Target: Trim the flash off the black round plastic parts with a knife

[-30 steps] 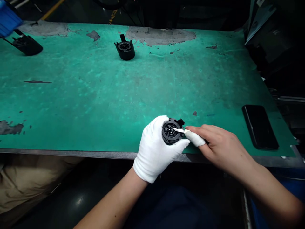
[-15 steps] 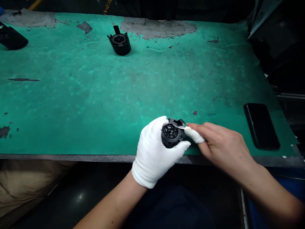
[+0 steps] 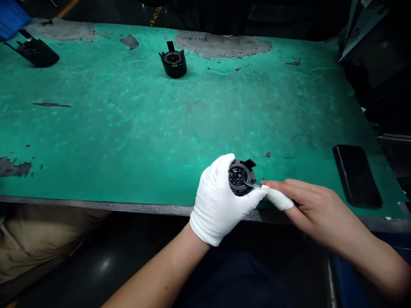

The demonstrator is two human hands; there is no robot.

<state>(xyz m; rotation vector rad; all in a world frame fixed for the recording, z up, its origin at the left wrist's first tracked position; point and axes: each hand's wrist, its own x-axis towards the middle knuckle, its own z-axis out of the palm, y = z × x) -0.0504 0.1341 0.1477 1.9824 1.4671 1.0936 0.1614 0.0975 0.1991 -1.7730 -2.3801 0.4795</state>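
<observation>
My left hand (image 3: 221,201), in a white glove, grips a round black plastic part (image 3: 242,176) with its ribbed open face turned toward me, over the near edge of the green table (image 3: 128,128). My right hand (image 3: 308,209) is bare except for white wrapping on the forefinger. It pinches a small thin blade (image 3: 253,185) whose tip rests on the lower right of the part's rim.
A second black round part (image 3: 174,63) stands at the far middle of the table, and a third black part (image 3: 35,52) lies far left under something blue (image 3: 11,19). A black phone (image 3: 357,174) lies at the right edge. The mat is worn through in grey patches.
The blade tip has gone from the part's centre to its upper right rim, then down to its lower right rim. Both hands sit slightly further right in view.
</observation>
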